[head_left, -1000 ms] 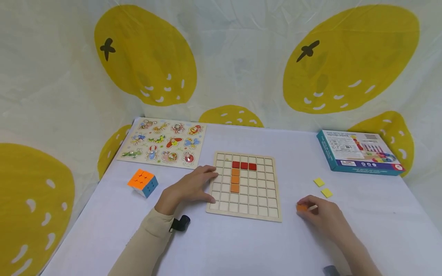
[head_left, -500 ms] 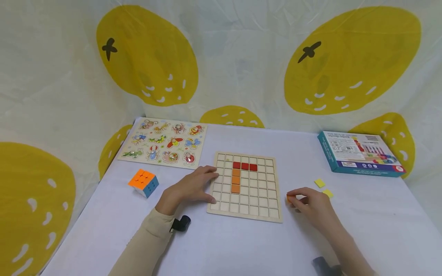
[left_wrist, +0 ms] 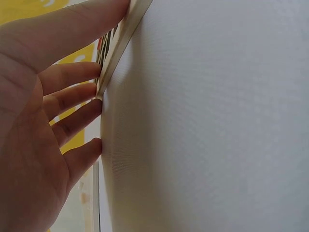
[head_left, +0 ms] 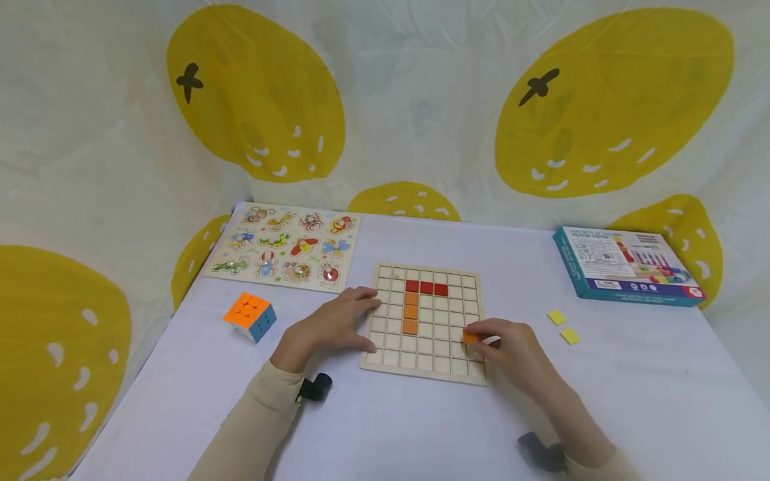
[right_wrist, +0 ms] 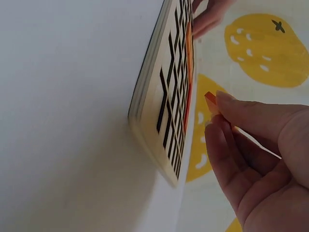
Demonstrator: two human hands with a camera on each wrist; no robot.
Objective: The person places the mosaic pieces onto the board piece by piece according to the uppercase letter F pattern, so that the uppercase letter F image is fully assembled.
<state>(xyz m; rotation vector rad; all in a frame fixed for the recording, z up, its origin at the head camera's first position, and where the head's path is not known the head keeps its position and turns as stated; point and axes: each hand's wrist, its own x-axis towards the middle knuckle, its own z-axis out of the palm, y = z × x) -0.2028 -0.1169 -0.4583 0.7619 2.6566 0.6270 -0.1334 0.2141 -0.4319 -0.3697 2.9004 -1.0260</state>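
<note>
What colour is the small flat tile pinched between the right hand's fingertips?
Orange; the small flat tile shows best in the head view.

The grid board bears red tiles and orange tiles. The left hand touches its left edge; over its right side, the right hand pinches another orange tile. Yellow tiles lie to its right.

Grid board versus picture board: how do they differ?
The grid board has square cells, some holding tiles; the picture board shows colorful critters. The grid board lies nearer; the picture board lies farther back, to the left. Both are pale and flat.
</note>
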